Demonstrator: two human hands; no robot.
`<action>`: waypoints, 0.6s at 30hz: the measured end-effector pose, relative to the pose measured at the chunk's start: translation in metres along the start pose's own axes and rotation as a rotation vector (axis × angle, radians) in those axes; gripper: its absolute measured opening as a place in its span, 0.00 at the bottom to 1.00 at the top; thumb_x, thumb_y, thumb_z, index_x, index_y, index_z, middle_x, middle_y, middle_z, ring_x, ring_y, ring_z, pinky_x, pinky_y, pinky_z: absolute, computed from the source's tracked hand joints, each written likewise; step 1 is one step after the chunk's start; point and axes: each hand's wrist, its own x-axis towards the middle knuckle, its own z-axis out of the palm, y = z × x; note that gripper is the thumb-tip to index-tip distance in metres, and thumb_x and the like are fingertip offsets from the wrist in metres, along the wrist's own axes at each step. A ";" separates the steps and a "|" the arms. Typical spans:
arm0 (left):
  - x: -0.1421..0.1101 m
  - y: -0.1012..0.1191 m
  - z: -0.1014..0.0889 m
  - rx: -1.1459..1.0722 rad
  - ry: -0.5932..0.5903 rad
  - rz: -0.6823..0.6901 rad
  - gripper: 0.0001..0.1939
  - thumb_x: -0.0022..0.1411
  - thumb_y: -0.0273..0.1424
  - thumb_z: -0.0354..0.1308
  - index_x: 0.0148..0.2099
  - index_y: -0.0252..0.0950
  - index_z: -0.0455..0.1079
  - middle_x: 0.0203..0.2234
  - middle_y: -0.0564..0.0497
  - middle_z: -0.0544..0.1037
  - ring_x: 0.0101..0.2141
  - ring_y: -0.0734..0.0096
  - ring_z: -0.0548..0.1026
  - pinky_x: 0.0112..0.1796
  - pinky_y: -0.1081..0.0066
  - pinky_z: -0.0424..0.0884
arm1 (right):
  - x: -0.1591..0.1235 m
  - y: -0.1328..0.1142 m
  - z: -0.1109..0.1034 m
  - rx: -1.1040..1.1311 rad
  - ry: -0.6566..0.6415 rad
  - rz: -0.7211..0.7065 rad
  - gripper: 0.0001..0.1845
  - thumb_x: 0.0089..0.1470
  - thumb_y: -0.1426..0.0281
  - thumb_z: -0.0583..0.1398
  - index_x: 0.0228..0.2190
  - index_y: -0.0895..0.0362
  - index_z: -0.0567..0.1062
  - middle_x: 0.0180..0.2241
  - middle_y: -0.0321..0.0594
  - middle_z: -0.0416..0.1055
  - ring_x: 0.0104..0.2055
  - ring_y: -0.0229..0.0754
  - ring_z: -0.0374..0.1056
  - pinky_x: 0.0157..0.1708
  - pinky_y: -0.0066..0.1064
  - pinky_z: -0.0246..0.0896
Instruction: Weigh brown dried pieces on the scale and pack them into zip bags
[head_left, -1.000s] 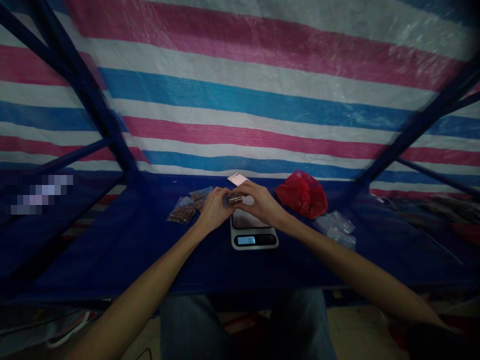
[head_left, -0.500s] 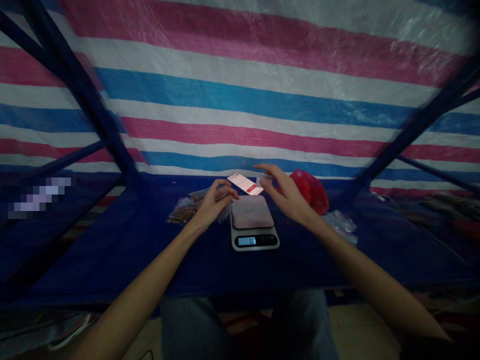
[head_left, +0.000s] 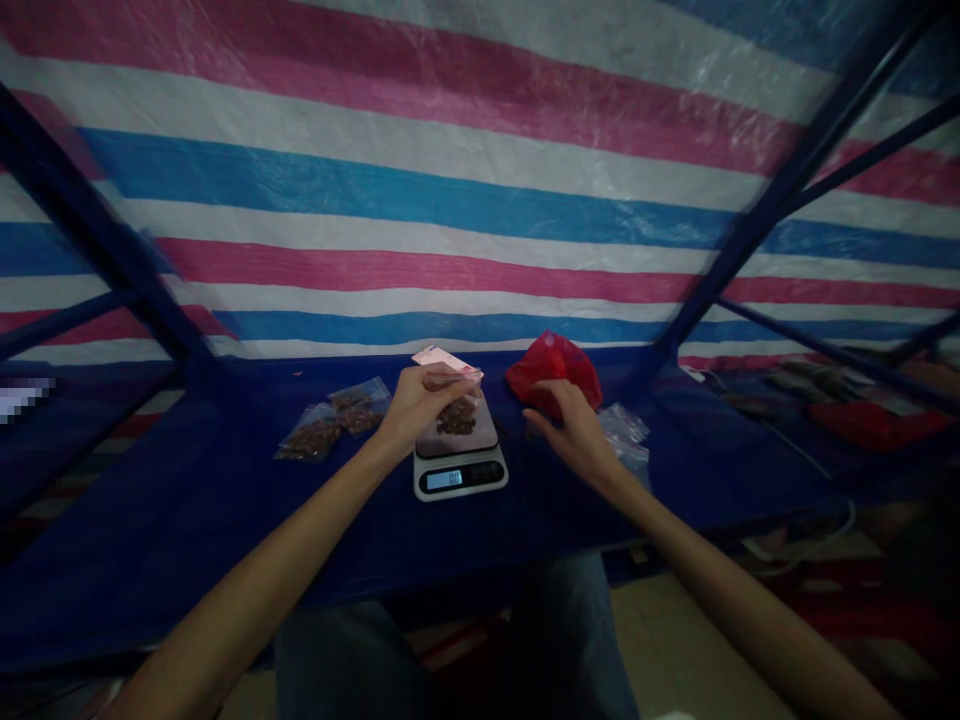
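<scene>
My left hand [head_left: 425, 405] pinches the top of a small clear bag [head_left: 456, 418] holding brown bits. That bag hangs over or rests on the platform of the kitchen scale [head_left: 495, 475]; I cannot tell which. The scale's display reads 0.0. Right of the scale is my right hand [head_left: 574, 430], open, thumb and fingers apart, in front of the crumpled red plastic bag [head_left: 551, 362]. Behind my left hand lies a lit phone [head_left: 442, 358], partly covered by it.
Filled clear bags [head_left: 311, 432] lie left on the blue tabletop [head_left: 247, 510]. Flat, clear plastic bags [head_left: 626, 435] lie to the right, partly behind my right forearm. Blue metal posts [head_left: 720, 270] stand at both sides, with striped sheeting [head_left: 450, 265] behind.
A filled clear bag is now in my left hand over the scale. My right hand has drawn back from near the phone to the front of the red bag. The view has swung right.
</scene>
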 end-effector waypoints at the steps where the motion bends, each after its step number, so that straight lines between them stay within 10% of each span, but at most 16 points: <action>1: 0.002 -0.004 0.004 0.042 -0.001 0.028 0.18 0.55 0.43 0.72 0.38 0.33 0.78 0.31 0.45 0.84 0.31 0.62 0.82 0.34 0.66 0.77 | 0.006 -0.009 0.002 0.081 0.011 0.006 0.16 0.64 0.58 0.62 0.49 0.53 0.75 0.48 0.47 0.76 0.50 0.52 0.71 0.52 0.44 0.65; 8: 0.013 -0.035 0.000 0.106 -0.049 0.129 0.17 0.63 0.45 0.65 0.43 0.39 0.66 0.29 0.55 0.78 0.28 0.71 0.77 0.29 0.74 0.70 | 0.058 -0.041 0.066 0.784 -0.137 0.122 0.23 0.59 0.47 0.62 0.29 0.54 0.71 0.27 0.34 0.69 0.30 0.40 0.65 0.31 0.30 0.62; 18: 0.008 -0.040 -0.012 0.169 0.159 0.231 0.14 0.63 0.43 0.64 0.35 0.36 0.76 0.28 0.52 0.78 0.30 0.71 0.73 0.31 0.73 0.70 | 0.047 -0.025 0.087 0.927 -0.083 0.249 0.21 0.57 0.48 0.64 0.32 0.53 0.74 0.28 0.34 0.69 0.29 0.39 0.64 0.29 0.29 0.63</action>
